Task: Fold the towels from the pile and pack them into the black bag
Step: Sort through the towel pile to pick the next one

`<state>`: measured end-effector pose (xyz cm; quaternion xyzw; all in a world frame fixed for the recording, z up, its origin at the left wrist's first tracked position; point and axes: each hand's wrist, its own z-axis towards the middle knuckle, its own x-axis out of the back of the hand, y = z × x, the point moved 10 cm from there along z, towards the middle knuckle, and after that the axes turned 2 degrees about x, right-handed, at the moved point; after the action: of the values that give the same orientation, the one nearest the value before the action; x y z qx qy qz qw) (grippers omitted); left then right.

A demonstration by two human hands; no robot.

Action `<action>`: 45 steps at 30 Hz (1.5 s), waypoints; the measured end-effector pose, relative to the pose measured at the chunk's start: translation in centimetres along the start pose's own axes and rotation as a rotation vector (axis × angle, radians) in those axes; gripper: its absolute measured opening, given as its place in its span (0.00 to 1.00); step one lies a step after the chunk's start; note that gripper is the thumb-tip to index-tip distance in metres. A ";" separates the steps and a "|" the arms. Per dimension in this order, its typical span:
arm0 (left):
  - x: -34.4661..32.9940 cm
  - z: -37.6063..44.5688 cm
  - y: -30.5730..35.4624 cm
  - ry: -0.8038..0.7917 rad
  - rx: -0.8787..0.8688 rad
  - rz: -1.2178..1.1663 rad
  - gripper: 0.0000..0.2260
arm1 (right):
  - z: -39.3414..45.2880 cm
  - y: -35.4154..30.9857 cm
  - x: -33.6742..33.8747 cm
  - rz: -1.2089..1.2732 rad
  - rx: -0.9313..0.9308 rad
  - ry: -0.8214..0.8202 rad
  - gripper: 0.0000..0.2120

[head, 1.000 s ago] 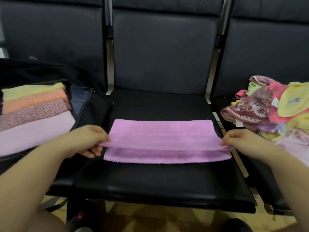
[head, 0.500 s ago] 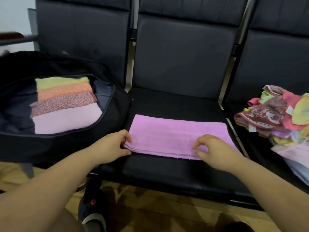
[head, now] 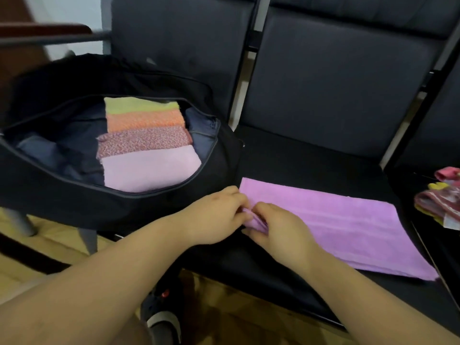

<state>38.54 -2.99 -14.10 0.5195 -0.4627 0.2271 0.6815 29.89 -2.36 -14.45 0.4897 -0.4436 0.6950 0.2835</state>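
Observation:
A purple towel [head: 341, 225], folded into a long strip, lies on the black middle seat [head: 311, 160]. My left hand [head: 216, 215] and my right hand [head: 281, 232] meet at its left end and both pinch the layered edge there. To the left, the black bag [head: 74, 195] sits open on the neighbouring seat. Inside it lie several folded towels [head: 146, 143]: green, orange, patterned red and pale pink. Only the edge of the unfolded towel pile [head: 440, 202] shows at the far right.
Dark seat backs [head: 336, 78] rise behind the seats. A wooden floor [head: 44, 255] and a shoe [head: 161, 317] show below the seat's front edge. A rail [head: 49, 36] runs at the upper left.
My right hand has slid left along the purple towel to join my left hand at its left end. The view has swung left, so the bag fills more of it.

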 end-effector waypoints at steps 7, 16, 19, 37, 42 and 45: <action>1.1 1.6 2.4 -0.118 -0.119 -0.016 0.21 | -2.0 3.0 2.1 0.419 -0.124 -0.122 0.06; 2.5 4.7 2.0 -0.128 0.020 -0.197 0.08 | -8.2 7.4 8.9 0.730 -0.297 -0.105 0.09; 4.1 5.3 3.8 0.048 0.008 -0.307 0.04 | -10.1 8.7 10.7 0.693 -0.276 -0.068 0.11; -4.2 15.3 16.9 0.048 0.048 -0.365 0.08 | -15.7 26.0 14.6 0.442 -0.692 0.130 0.10; -7.9 14.6 10.8 -0.027 0.324 -0.138 0.17 | -17.6 28.0 11.7 0.459 -0.897 -0.094 0.13; -8.1 13.0 9.0 -0.075 0.342 -0.013 0.08 | -16.8 26.3 9.9 0.637 -0.859 -0.117 0.12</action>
<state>22.50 -10.34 -16.27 0.6389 -0.4391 0.2784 0.5670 -2.70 0.49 -16.26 0.2085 -0.8296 0.4743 0.2083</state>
